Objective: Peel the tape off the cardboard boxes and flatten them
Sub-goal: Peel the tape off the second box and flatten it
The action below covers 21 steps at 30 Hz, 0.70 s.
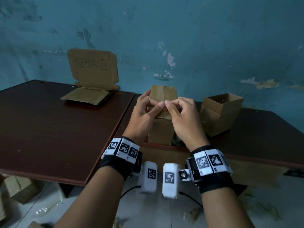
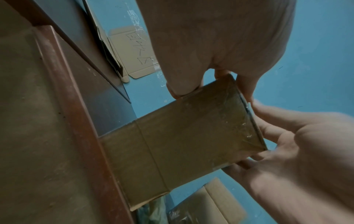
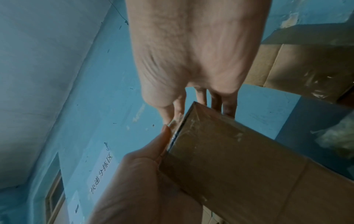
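**Both hands pinching at the seam of a taped box**

The wall (image 1: 197, 38) is the broadest surface: rough teal plaster, patchy where paint has flaked to pale spots. Below it runs the table (image 1: 49, 129), a smooth, dark red-brown slab with a rounded front lip, made of two tops that meet in a seam.

Taking the box (image 1: 163, 96) as the landmark: it is a tall, narrow carton of plain brown corrugated board, standing on the table's near edge at the seam between the two tops. Its top flaps meet in a straight centre slit, and glossy clear tape (image 2: 247, 131), wrinkled and catching light, wraps its upper end.

Right of the box, close by, stands an open carton (image 1: 220, 112), squarer, with its flaps down and hollow interior showing. Left of and behind the box, well apart, a sign (image 1: 93, 66) of flat cardboard with rounded tabs and handwritten characters leans on the wall, and flattened boxes (image 1: 87, 96) lie stacked at its foot.

The left hand (image 1: 144, 112) has its fingers curled on the box's left side, the thumb tip pressed at the top seam. The right hand (image 1: 181, 112) mirrors it, thumb and forefinger pinched together at the same spot, the two thumbs touching.
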Available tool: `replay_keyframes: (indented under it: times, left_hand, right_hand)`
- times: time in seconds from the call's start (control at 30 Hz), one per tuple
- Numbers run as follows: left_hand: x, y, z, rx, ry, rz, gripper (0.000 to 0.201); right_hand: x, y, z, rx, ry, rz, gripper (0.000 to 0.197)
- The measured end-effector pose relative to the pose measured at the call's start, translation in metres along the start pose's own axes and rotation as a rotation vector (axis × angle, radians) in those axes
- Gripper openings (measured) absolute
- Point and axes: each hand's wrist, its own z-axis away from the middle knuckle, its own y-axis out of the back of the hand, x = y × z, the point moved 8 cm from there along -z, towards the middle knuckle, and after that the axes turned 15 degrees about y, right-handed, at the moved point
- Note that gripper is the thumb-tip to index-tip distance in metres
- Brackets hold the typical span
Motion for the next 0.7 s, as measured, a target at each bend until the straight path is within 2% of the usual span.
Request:
replay_keyframes:
  times: [0.07,0.13,0.23,0.37,0.47,0.57,0.7]
  left_hand:
    - [-0.001,0.001,0.000,0.019,-0.010,0.041,0.023]
    - [-0.005,0.004,-0.003,0.042,-0.004,0.053,0.023]
    - [-0.008,0.006,-0.004,0.048,0.011,0.049,0.024]
    - [-0.007,0.007,-0.003,0.066,0.025,0.052,0.029]
    - [-0.008,0.006,-0.005,0.003,0.061,0.244,0.027]
    - [-0.009,0.001,-0.005,-0.078,0.098,0.395,0.017]
    - [-0.012,-0.005,-0.003,-0.100,0.103,0.409,0.037]
  right_hand:
    - [-0.001,-0.001,0.001,0.003,-0.033,-0.149,0.010]
    - [-0.002,-0.003,0.002,-0.033,-0.034,-0.229,0.020]
    - [-0.008,0.000,0.003,-0.070,-0.001,-0.156,0.023]
    - [-0.009,0.002,0.001,-0.065,0.055,-0.061,0.017]
    - [-0.002,0.001,0.001,-0.063,0.044,0.012,0.009]
    - [0.002,0.006,0.000,-0.001,0.032,0.065,0.002]
    - [0.004,0.009,0.001,0.034,0.049,0.074,0.002]
